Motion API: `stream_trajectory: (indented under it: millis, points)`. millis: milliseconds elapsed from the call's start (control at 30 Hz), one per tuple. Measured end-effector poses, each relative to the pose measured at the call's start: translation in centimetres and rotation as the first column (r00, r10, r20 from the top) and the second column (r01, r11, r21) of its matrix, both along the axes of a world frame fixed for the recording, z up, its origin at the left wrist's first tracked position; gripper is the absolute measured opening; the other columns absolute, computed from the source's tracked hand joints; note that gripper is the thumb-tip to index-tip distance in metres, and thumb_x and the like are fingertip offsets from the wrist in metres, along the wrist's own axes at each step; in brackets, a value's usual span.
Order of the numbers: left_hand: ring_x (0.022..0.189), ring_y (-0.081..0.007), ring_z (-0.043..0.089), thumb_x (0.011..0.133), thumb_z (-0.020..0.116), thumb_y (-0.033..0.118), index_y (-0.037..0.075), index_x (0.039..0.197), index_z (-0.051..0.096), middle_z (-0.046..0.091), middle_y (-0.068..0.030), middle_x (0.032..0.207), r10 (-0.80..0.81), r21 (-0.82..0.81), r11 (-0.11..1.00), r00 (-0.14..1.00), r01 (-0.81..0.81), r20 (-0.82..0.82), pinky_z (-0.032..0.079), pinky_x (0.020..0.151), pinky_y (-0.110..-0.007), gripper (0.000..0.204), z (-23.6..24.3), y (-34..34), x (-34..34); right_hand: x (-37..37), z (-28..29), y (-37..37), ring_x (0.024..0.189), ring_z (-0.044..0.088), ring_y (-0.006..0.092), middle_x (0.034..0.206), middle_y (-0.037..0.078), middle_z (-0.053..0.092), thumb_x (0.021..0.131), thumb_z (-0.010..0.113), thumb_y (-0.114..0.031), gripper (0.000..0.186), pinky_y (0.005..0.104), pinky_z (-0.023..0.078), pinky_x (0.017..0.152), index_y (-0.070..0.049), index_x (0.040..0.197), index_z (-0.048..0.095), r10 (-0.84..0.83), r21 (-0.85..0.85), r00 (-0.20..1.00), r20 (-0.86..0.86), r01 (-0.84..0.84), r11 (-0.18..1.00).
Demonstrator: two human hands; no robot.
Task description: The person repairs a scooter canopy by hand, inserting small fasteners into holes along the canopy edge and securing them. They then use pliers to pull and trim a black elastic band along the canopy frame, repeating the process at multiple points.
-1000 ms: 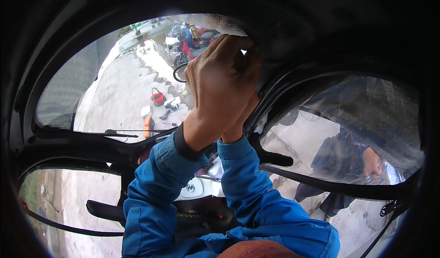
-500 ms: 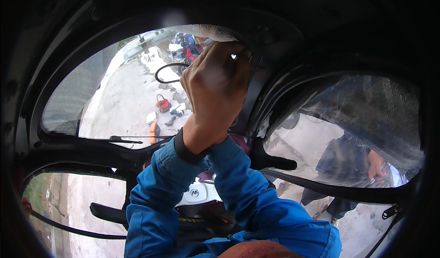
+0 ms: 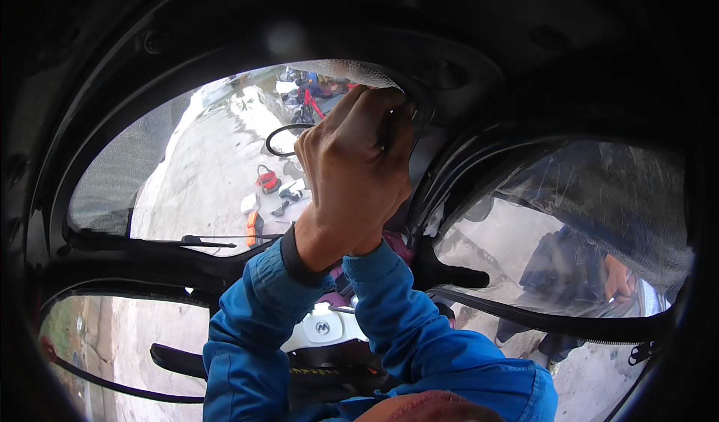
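My left hand is raised to the black frame at the top of the curved clear windscreen, fingers curled closed beside a mesh strip. What they grip is hidden. My right hand is behind the left one; only its wrist and edge show, its fingers hidden. A thin black loop of cord or hose sticks out left of my hands, in front of the windscreen. Both forearms wear blue sleeves.
A clear side window with dark mesh; behind it another person's hand. A black zipper at right. White handlebar housing below my arms. Outside, a red bag, an orange case and several scooters on pale ground.
The view has shifted, so windscreen, frame and my hands sit lower in the picture. My hands stay at the top frame, drawn closer together. The black loop swung out leftward, then slightly back.
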State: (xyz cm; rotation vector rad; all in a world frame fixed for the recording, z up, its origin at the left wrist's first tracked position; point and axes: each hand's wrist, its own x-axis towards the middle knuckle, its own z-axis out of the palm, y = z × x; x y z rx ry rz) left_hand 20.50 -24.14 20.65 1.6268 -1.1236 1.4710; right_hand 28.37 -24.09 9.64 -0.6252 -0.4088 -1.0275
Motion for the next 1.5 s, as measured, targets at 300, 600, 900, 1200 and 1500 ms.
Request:
stream_trajectory:
  millis: [300, 600, 900, 1200, 1500]
  points:
    - [0.059, -0.0268, 0.068, 0.088, 0.078, 0.008, 0.008, 0.095, 0.074, 0.069, -0.0081, 0.083, -0.026, -0.020, 0.999, 0.999, 0.027, 0.043, 0.052, 0.054, -0.037, 0.008, -0.1, -0.4, 0.8, 0.4, -2.9, 1.7, 0.105, 0.067, 0.0138, 0.117, 0.004, 0.069, 0.105, 0.067, -0.015, 0.027, 0.0288, 0.055, 0.088, 0.000, 0.128, 0.065, -0.220, -0.186, 0.969, -0.114, 0.197, 0.963]
    - [0.067, -0.0231, 0.073, 0.091, 0.080, 0.015, 0.009, 0.101, 0.078, 0.074, -0.0056, 0.093, -0.163, -0.170, 0.974, 0.984, 0.148, -0.077, 0.053, 0.057, -0.035, 0.011, -2.0, -0.8, 1.5, -4.6, -3.3, -4.4, 0.112, 0.066, 0.0163, 0.128, 0.008, 0.068, 0.105, 0.072, -0.020, 0.036, 0.0300, 0.054, 0.093, 0.000, 0.133, 0.061, -0.483, -0.526, 0.848, -0.219, 0.315, 0.790]
    - [0.064, -0.0164, 0.072, 0.090, 0.081, 0.015, 0.009, 0.096, 0.076, 0.072, -0.0023, 0.088, -0.302, -0.322, 0.916, 0.938, 0.237, -0.168, 0.050, 0.055, -0.030, 0.010, -2.3, -1.7, 1.0, -9.4, -2.1, -5.8, 0.079, 0.059, 0.0070, 0.083, 0.002, 0.067, 0.111, 0.062, -0.015, 0.015, 0.0220, 0.044, 0.069, -0.001, 0.108, 0.068, -0.368, -0.307, 0.890, -0.271, 0.282, 0.909]
    - [0.087, -0.0179, 0.071, 0.077, 0.079, -0.005, 0.003, 0.092, 0.070, 0.068, -0.0096, 0.106, -0.465, -0.367, 0.841, 0.877, 0.397, -0.119, 0.055, 0.069, -0.027, 0.019, -3.5, -1.0, 0.3, -14.4, -2.4, -7.6, 0.062, 0.048, 0.0070, 0.073, 0.000, 0.060, 0.114, 0.059, -0.024, 0.030, 0.0242, 0.037, 0.059, 0.001, 0.099, 0.065, -0.425, -0.528, 0.844, -0.327, 0.209, 0.823]
    - [0.091, -0.0281, 0.076, 0.076, 0.079, -0.004, 0.004, 0.093, 0.066, 0.069, -0.0205, 0.136, -0.637, -0.257, 0.760, 0.764, 0.597, -0.107, 0.059, 0.072, -0.035, 0.023, -5.3, -0.9, 0.7, -17.5, -4.4, -9.0, 0.065, 0.054, 0.0103, 0.073, 0.005, 0.062, 0.114, 0.059, -0.024, 0.028, 0.0297, 0.052, 0.068, 0.003, 0.112, 0.067, -0.411, -0.501, 0.845, -0.342, 0.206, 0.841]
